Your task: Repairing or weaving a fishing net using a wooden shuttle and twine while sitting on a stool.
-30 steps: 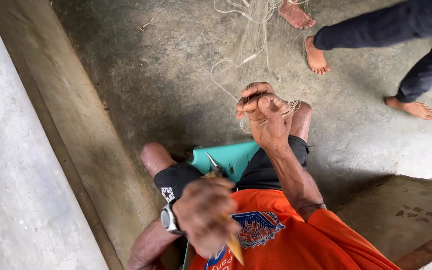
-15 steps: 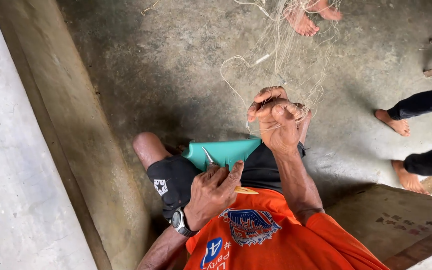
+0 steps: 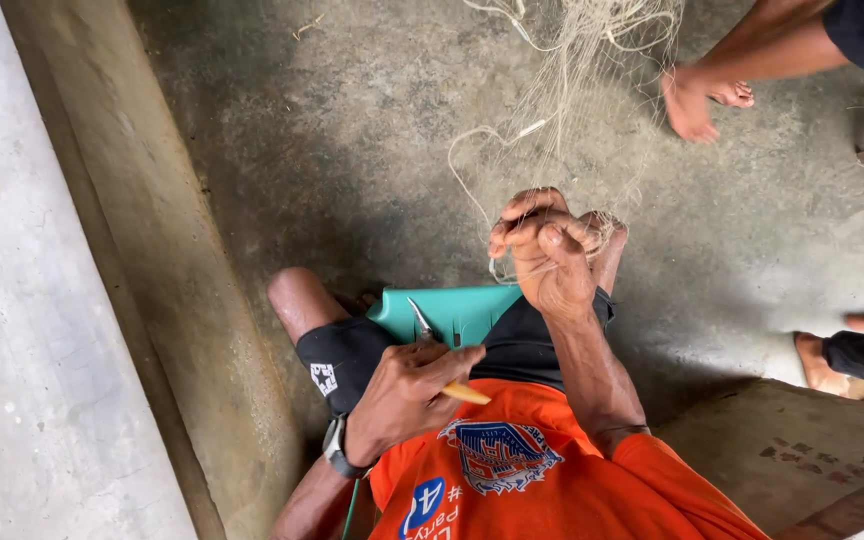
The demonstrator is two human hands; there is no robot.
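Note:
My right hand [image 3: 547,255] is clenched on a bunch of pale fishing net [image 3: 582,90], held over my raised right knee. The net runs away from it across the concrete floor. My left hand [image 3: 407,385], with a wristwatch on it, grips a thin pointed tool [image 3: 422,318] by its yellowish handle. The tool's metal tip points up over the teal seat [image 3: 472,310] I sit on. The two hands are apart. I wear an orange shirt and black shorts.
A raised concrete ledge [image 3: 42,300] runs down the left side. Another person's bare feet [image 3: 692,100] stand on the floor beside the net at the top right. A further foot [image 3: 822,360] shows at the right edge. A stone step [image 3: 792,440] lies at the bottom right.
My left hand has come up from my lap with the tool, whose tip now points toward the seat. My right hand keeps its hold on the net. The other people's feet have shifted.

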